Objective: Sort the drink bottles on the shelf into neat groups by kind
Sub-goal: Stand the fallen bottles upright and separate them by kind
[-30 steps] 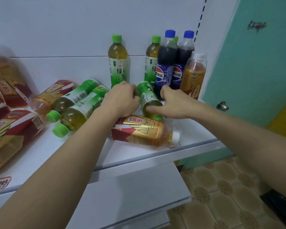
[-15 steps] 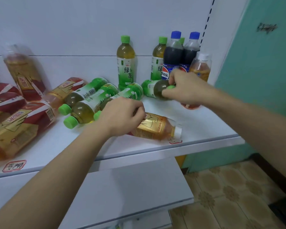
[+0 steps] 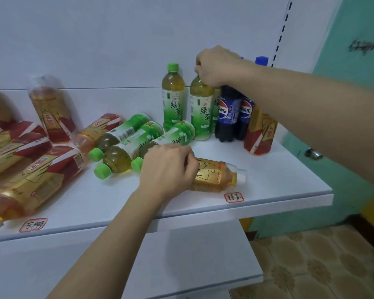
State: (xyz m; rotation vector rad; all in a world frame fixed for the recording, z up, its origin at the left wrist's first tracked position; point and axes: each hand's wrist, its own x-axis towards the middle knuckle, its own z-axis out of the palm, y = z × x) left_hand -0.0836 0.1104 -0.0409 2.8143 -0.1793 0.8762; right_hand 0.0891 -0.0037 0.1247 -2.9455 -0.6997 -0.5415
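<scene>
On the white shelf (image 3: 268, 180), my right hand (image 3: 216, 65) grips the cap of an upright green tea bottle (image 3: 201, 108), which stands beside another upright green tea bottle (image 3: 173, 98). My left hand (image 3: 166, 169) holds an orange-and-red tea bottle (image 3: 216, 178) lying on its side near the front. Three green tea bottles (image 3: 125, 143) lie flat just left of that hand. Two cola bottles (image 3: 231, 113) stand to the right, with an upright red tea bottle (image 3: 260, 134) beside them.
Several red-and-gold tea bottles (image 3: 37, 169) lie and stand at the left of the shelf. Two handwritten labels (image 3: 233, 197) sit on the front edge. A lower shelf (image 3: 181, 266) juts out below. A teal wall (image 3: 354, 104) is at right.
My right hand lifted the lying green tea bottle and stood it upright beside the other upright one. My left hand moved onto the lying orange tea bottle.
</scene>
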